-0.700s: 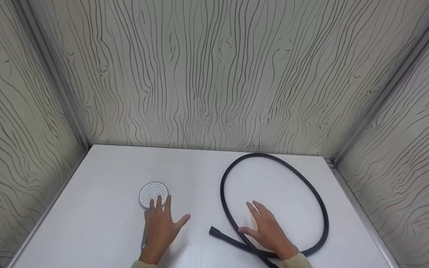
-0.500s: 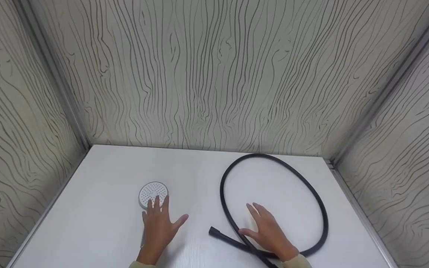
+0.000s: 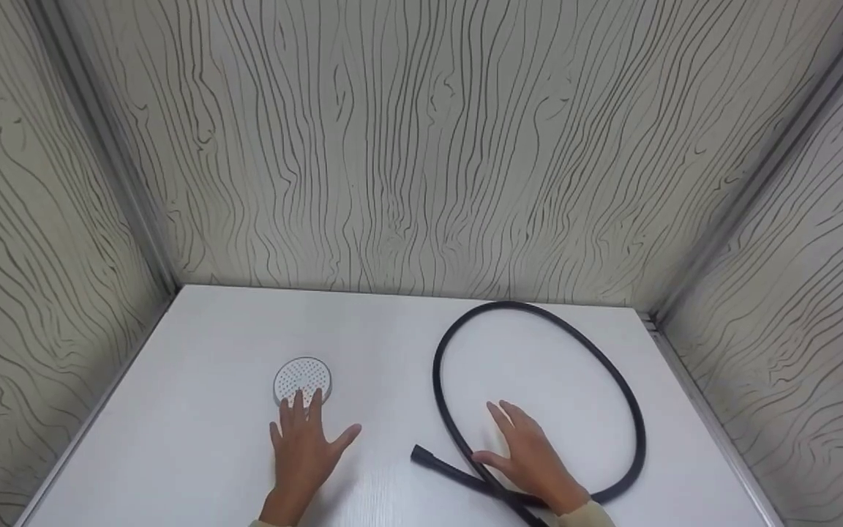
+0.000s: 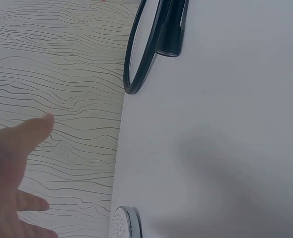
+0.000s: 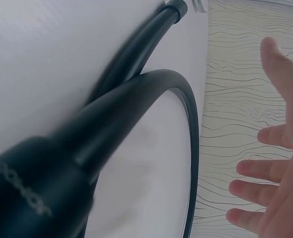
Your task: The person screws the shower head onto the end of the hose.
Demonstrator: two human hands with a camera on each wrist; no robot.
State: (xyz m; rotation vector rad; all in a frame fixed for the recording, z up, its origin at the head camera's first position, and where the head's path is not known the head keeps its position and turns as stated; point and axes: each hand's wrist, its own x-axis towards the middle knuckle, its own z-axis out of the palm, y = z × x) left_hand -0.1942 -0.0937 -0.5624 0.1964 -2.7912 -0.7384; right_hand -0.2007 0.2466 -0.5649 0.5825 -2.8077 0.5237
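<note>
Item 1: L side wall (image 3: pixel 26 278), off-white w/ dark wood-grain lines; grey corner strip (image 3: pixel 113 161) runs up its join to the back wall (image 3: pixel 392 146), same pattern.

Item 2: tabletop (image 3: pixel 377 351), white, spans L to R below the walls.

Item 3: shower head (image 3: pixel 301 373), qty 1. Round, pale face dotted w/ small nozzles, facing up. Loc.: L half of tabletop, lying on it. Lower edge partly covered by fingertips in head view; handle hidden there.

Item 4: L hand (image 3: pixel 303 454), back up, over lower part of shower head. Fingers straight & fanned, thumb out to the R; grips nothing. L wrist view shows fingers apart from shower head; hand's shadow falls on tabletop. Bit of pale sleeve (image 3: pixel 269 523) at wrist.

Item 5: shower hose (image 3: pixel 437 373), qty 1, black. Loc.: R half of tabletop, one big loop, far side nr back wall, crossing itself nr front. Flared end (image 3: pixel 421 454) points L, btwn the hands. Other end, a thick connector (image 5: pixel 37 193), fills lower L of R wrist view; pale lettering, too blurred to read.

Item 6: R hand (image 3: pixel 531 457), above hose loop nr the crossing. Fingers extended, thumb spread L, its tip overlapping hose in head view; grip empty. R wrist view shows digits clear of hose.

Item 7: R side wall (image 3: pixel 795 293), same grain pattern.
</note>
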